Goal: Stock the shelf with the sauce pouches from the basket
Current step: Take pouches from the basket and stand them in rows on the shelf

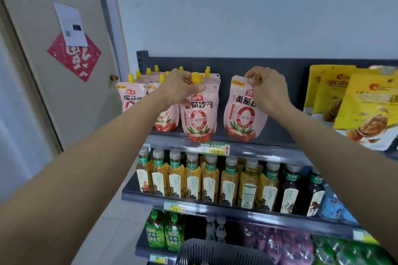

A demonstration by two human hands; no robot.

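Both arms reach up; left hand (179, 87) and right hand (267, 88) each pinch a sauce pouch (199, 118) top.

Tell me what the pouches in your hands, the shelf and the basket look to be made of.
Sauce pouches: flexible printed plastic film, glossy, bulging softly, with hard yellow plastic caps. Shelf: probably painted metal, matte dark grey, with slotted upright and a shiny clear plastic price strip. Basket: dark moulded plastic, judging by its slotted rim. The left hand and right hand pinch the pouch tops.
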